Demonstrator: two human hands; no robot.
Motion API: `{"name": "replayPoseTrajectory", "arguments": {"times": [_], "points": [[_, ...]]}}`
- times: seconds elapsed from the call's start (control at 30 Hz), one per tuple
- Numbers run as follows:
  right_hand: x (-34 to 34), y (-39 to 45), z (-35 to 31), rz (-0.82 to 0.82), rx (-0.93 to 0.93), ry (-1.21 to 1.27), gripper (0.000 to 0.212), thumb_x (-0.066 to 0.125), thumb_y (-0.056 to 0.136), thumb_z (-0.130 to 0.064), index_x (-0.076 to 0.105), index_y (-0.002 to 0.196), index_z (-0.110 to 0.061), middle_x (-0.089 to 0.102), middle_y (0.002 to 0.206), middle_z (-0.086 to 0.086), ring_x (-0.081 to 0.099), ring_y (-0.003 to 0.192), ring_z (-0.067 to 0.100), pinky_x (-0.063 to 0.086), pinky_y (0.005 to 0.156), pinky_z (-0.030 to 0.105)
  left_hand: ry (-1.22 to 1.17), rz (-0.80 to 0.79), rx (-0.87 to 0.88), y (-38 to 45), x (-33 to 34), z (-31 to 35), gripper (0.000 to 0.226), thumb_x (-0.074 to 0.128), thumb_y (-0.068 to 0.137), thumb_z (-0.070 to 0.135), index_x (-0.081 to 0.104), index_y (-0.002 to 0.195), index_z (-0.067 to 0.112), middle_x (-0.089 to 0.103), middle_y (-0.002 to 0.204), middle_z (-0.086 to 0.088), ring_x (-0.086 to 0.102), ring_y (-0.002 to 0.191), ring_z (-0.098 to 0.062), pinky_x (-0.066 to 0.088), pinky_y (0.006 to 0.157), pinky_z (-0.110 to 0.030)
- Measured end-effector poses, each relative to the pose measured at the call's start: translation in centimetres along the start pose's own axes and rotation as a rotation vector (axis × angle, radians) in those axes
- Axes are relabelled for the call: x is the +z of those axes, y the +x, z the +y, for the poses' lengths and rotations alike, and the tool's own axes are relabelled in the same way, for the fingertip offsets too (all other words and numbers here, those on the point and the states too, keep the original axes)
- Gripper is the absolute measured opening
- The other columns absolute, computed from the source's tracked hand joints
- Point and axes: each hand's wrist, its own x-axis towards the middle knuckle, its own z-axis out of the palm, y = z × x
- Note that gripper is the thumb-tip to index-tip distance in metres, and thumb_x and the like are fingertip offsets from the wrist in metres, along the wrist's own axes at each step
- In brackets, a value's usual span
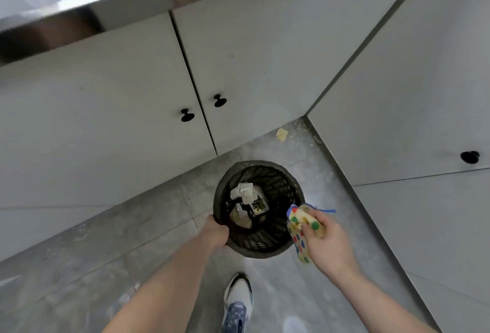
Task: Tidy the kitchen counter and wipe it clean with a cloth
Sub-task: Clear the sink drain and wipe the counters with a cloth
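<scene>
Far to my left the steel counter (87,12) juts out overhead, its front edge running across the top of my view, and below it stand two pale cabinet doors (106,110), each with a black knob (187,115) beside the seam between them. The grey tiled floor (111,248) opens out near me on the left, bare and dusty, giving the widest free stretch. My left hand (216,232) curls over the near left rim of the black mesh bin (275,237), fingers wrapped round the edge and gripping it. Crumpled paper and scraps (245,193) lie at the bottom of the bin. Near me, below the bin, my shoe (237,303) points toward it. Just right of the bin's rim my right hand (324,240) clutches the spotted cloth (301,242), yellow with red, green and blue dots, bunched between thumb and curled fingers, one corner reaching over the rim and a tail hanging down. Farther off, in the corner where the cabinets meet, a small pale scrap (281,134) lies on the floor. To the right another cabinet front (397,94) runs toward me at an angle, narrowing the floor into a wedge.
</scene>
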Motion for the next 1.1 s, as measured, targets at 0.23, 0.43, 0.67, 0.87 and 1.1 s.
{"name": "replayPoseTrajectory", "arguments": {"times": [0.23, 0.43, 0.67, 0.87, 1.1], "points": [[-0.7, -2.8, -0.9, 0.039, -0.024, 0.015, 0.028, 0.063, 0.094, -0.013, 0.065, 0.115, -0.031, 0.066, 0.1, -0.01, 0.064, 0.079, -0.012, 0.045, 0.063, 0.005, 0.225, -0.041, 0.034, -4.0, -0.8, -0.4, 0.059, 0.062, 0.092, 0.028, 0.039, 0.144, 0.012, 0.053, 0.137, -0.01, 0.056, 0.119, -0.027, 0.046, 0.089, -0.025], [-3.3, -9.7, -8.6, -0.053, -0.134, 0.04, 0.034, 0.064, 0.091, -0.015, 0.061, 0.104, -0.047, 0.064, 0.113, -0.02, 0.06, 0.103, -0.004, 0.05, 0.088, 0.02, 0.337, -0.121, 0.333, -17.2, -6.0, 3.5, 0.043, 0.061, 0.092, 0.026, 0.056, 0.135, 0.025, 0.062, 0.122, 0.011, 0.064, 0.092, 0.002, 0.05, 0.078, -0.012], [-7.3, -22.3, -18.3, -0.104, -0.415, -0.046, 0.037, 0.067, 0.087, -0.004, 0.068, 0.111, -0.032, 0.061, 0.113, -0.025, 0.053, 0.11, -0.011, 0.039, 0.094, 0.007, 0.263, -0.001, 0.63, -37.8, -13.4, 7.7, 0.025, 0.07, 0.086, 0.032, 0.062, 0.107, 0.044, 0.063, 0.112, 0.017, 0.063, 0.094, 0.004, 0.051, 0.088, -0.019], [-8.4, -28.2, -27.9, -0.148, -0.743, -0.16, 0.06, 0.064, 0.085, -0.006, 0.055, 0.14, -0.027, 0.045, 0.143, -0.023, 0.035, 0.13, -0.017, 0.03, 0.109, 0.011, 0.226, 0.251, 0.747, -48.2, -23.5, 8.8, 0.021, 0.067, 0.082, 0.038, 0.063, 0.102, 0.045, 0.063, 0.111, 0.018, 0.06, 0.099, 0.005, 0.05, 0.087, -0.019], [-8.8, -29.7, -36.9, -0.141, -0.983, -0.341, 0.086, 0.062, 0.086, -0.01, 0.021, 0.154, -0.041, 0.012, 0.16, -0.026, 0.044, 0.137, 0.012, 0.047, 0.102, 0.038, 0.15, 0.626, 0.742, -53.9, -35.8, 7.0, 0.025, 0.07, 0.086, 0.022, 0.065, 0.108, 0.034, 0.062, 0.115, 0.016, 0.06, 0.099, 0.003, 0.048, 0.08, -0.014]]}}
